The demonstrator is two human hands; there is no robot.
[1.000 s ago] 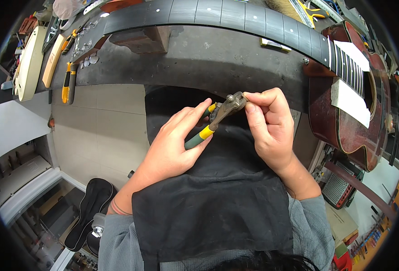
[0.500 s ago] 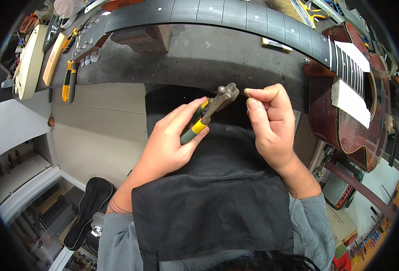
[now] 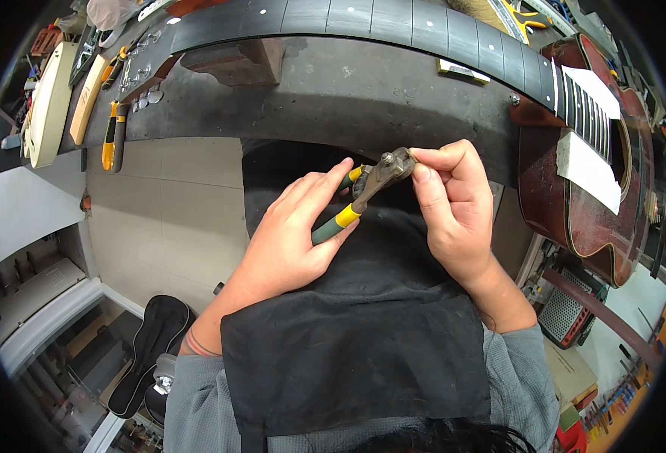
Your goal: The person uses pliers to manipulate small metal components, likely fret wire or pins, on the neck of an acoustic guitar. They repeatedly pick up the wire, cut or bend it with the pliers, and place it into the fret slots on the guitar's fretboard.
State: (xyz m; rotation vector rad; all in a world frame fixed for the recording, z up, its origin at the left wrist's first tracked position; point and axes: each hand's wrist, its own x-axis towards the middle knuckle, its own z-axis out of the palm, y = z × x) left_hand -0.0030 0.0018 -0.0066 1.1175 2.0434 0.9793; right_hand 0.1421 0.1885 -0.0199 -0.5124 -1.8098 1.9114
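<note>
Green-handled nippers (image 3: 382, 179) up over the black apron (image 3: 355, 355), near the surface (image 3: 363, 94): looks like the nipping step. Left hand (image 3: 291, 234) wraps the spread handles; right hand's (image 3: 453, 196) thumb and forefinger pinch at the jaws, anything between too small to tell. Next probably calls for steady alignment, then a squeeze.

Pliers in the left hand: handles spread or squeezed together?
Spread: the green-and-yellow handles stand apart in the left hand. Whether the jaws are shut, I cannot tell: the right hand is right at their tips.

fretboard (image 3: 389, 21) cropped above, plier handles (image 3: 337, 224) partly hidden
</note>
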